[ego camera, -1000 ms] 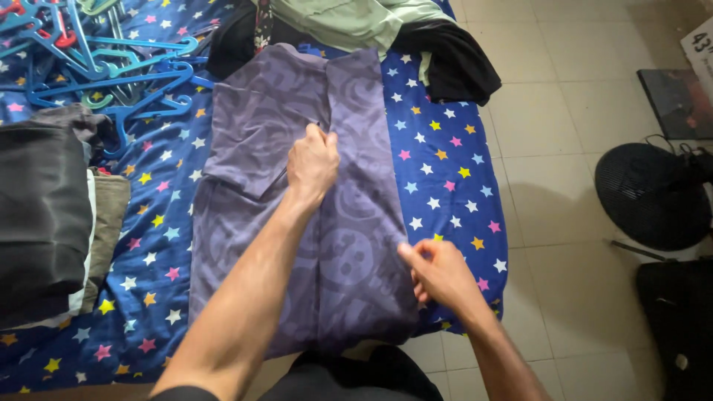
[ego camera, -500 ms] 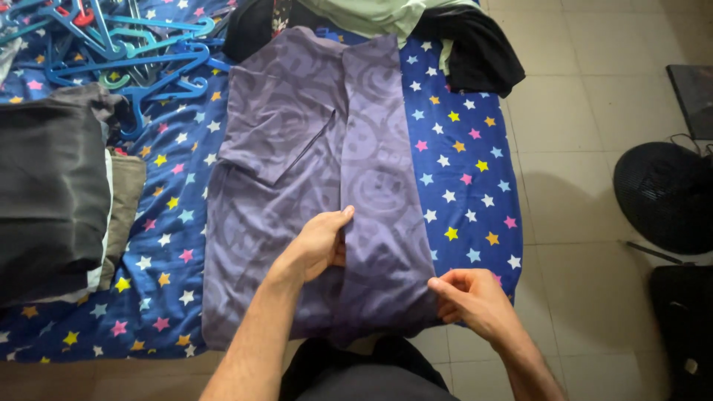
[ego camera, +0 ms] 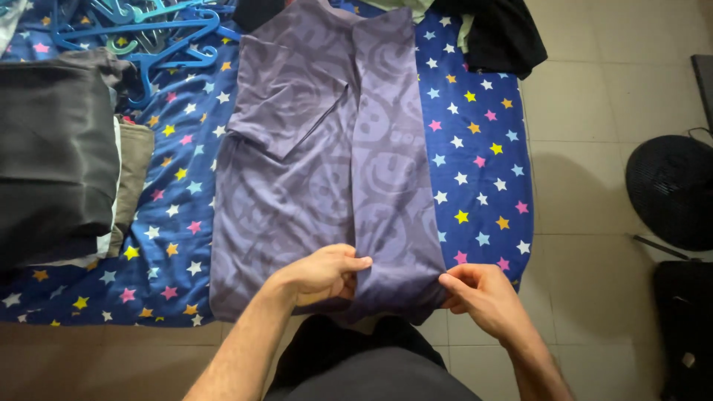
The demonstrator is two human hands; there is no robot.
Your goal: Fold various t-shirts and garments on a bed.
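On the starry sheet (ego camera: 475, 156), both hands have dropped to the purple shirt's (ego camera: 327, 148) hem.

Purple shirt (ego camera: 327, 171): thin matt cloth, smooth, tone-on-tone print. Star-print sheet (ego camera: 475, 163): matt woven cloth. Blue hangers (ego camera: 160, 33): glossy plastic. Folded dark stack (ego camera: 52, 156): matt fabric. Floor tiles (ego camera: 594, 148): smooth, faintly glossy ceramic.

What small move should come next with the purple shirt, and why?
Probably lift the bottom hem and fold it up toward the collar. Both the left hand and right hand pinch the hem of the purple T-shirt, whose right side is already folded inward lengthwise.
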